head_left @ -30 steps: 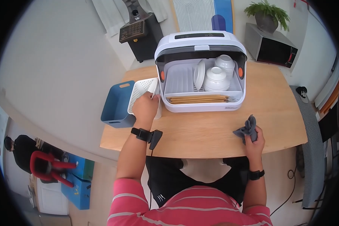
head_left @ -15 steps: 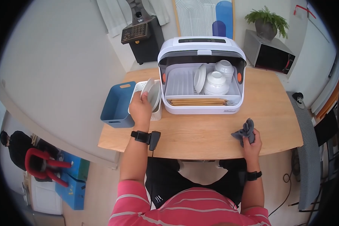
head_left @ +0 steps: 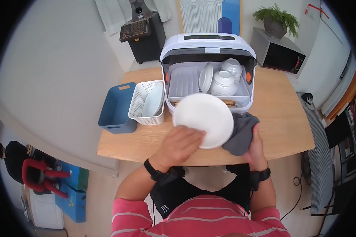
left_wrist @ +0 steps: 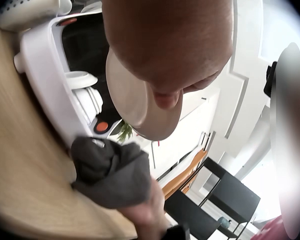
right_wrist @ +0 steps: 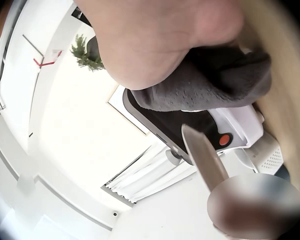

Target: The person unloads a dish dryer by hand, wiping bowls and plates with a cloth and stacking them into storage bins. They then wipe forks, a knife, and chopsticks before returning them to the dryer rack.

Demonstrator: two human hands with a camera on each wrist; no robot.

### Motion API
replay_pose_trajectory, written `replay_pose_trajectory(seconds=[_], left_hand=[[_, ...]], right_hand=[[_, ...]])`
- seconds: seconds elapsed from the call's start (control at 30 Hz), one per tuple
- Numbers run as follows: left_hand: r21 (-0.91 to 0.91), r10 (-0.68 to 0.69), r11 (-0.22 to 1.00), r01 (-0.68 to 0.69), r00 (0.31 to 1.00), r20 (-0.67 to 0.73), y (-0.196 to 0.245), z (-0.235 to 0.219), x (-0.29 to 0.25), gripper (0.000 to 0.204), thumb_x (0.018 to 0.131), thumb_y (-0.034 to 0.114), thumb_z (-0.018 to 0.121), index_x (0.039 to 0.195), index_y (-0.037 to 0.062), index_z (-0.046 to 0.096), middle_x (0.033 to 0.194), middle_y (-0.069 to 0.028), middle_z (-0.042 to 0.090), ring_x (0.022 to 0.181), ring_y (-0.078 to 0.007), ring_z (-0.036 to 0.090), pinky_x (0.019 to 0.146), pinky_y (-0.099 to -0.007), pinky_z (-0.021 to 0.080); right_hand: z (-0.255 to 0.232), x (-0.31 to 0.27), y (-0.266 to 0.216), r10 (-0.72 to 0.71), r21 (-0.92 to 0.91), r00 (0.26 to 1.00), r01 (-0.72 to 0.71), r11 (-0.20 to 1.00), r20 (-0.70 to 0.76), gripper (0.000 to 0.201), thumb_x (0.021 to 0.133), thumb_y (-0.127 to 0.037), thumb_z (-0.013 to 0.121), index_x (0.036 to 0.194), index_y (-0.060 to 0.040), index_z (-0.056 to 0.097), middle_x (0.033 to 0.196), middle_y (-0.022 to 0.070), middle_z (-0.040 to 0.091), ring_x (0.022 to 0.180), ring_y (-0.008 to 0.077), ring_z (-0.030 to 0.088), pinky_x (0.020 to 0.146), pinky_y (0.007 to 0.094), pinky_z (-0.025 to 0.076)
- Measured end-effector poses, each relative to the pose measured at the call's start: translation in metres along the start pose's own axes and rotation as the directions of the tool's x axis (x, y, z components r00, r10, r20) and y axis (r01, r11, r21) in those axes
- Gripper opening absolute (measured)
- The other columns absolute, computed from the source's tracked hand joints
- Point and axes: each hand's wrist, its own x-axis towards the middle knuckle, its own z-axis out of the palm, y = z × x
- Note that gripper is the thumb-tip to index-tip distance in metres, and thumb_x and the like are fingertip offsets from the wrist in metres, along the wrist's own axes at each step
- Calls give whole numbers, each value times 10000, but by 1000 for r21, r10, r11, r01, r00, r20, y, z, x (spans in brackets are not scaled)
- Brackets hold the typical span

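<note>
In the head view my left hand (head_left: 180, 146) grips a round white plate (head_left: 203, 118) by its near edge, with the thumb over the face. The plate is tilted up above the table, in front of the white dish cabinet (head_left: 209, 42). On the right, my right hand (head_left: 257, 148) holds a dark grey cloth (head_left: 241, 136), which hangs close beside the plate's right edge. The left wrist view shows the cloth (left_wrist: 110, 172) bunched over the right fingers. A white perforated basket (head_left: 135, 106) to the left holds another pale plate (head_left: 153, 100).
Inside the raised-lid cabinet stand a white dish (head_left: 205, 78) and stacked upturned bowls (head_left: 224, 83), with chopsticks (head_left: 230, 103) along the front tray, partly hidden by the plate. A blue bin (head_left: 118, 108) stands left of the basket. A microwave (head_left: 283, 55) sits behind the table.
My left hand has lifted the plate out of the white basket and carried it right, to the front of the cabinet. The right hand has moved left with the cloth, now spread wider.
</note>
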Motion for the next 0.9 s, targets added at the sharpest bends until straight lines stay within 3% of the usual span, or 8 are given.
replay_pose_trajectory(seconds=[0.23,0.33,0.37,0.4,0.5,0.67,0.73,0.9], left_hand=[[-33,69,997,-65,991,116,33,26,-30,213,849,79,704,1061,72,717,1323,-150,667,1203,-268,620,1008,-423,480],[92,-463,873,479,874,-148,40,43,-44,459,885,199,699,1322,103,601,1461,-203,552,1290,-296,575,1071,-452,465],[-704,-780,447,552,625,-5,39,47,-47,577,920,279,680,1435,94,497,1519,-207,491,1344,-309,537,1114,-463,435],[-925,-811,-344,163,445,380,40,52,-51,706,956,360,661,1547,85,392,1577,-211,430,1398,-322,498,1157,-475,405],[-691,-583,-722,-34,566,583,35,71,-74,767,1032,478,551,1605,46,281,1595,-181,417,1444,-332,450,1204,-485,365],[-677,-574,-736,-11,542,614,27,84,-79,739,1083,557,365,1593,28,289,1592,-184,417,1463,-331,427,1212,-489,352],[-650,-544,-760,-14,562,623,27,82,-77,767,1074,599,328,1599,42,283,1600,-174,408,1470,-319,418,1211,-485,352],[-685,-570,-728,30,529,629,31,81,-73,789,1047,650,341,1604,93,296,1607,-145,405,1479,-314,403,1214,-493,335]], right_hand=[[8,15,18,98,-261,992,-115,958,-77,434,990,-87,647,1408,-44,538,1273,98,664,1122,218,666,1016,379,541],[14,13,29,39,-235,971,-95,967,-234,395,927,53,646,1303,-54,589,1188,62,672,1058,184,672,940,354,561],[13,16,34,43,-238,971,-100,966,-234,395,927,53,646,1303,-54,589,1188,62,672,1058,184,672,940,354,561],[12,18,39,-39,-339,978,-34,940,-204,390,927,33,663,1302,-47,590,1181,60,675,1052,187,674,923,347,559],[21,18,52,-180,-686,977,57,725,-110,385,922,-12,703,1292,-33,595,1170,76,685,1053,198,677,905,333,550],[42,30,41,-161,-929,982,-29,370,-94,403,888,-54,754,1265,-20,615,1250,180,667,1131,277,665,956,360,529],[56,33,41,-287,-980,937,197,-36,199,443,874,-76,762,1284,-1,613,1395,268,565,1258,386,588,1030,444,489],[87,41,87,-306,-893,840,398,-213,447,512,920,-213,723,1315,79,576,1509,317,433,1379,498,440,1149,546,359]])
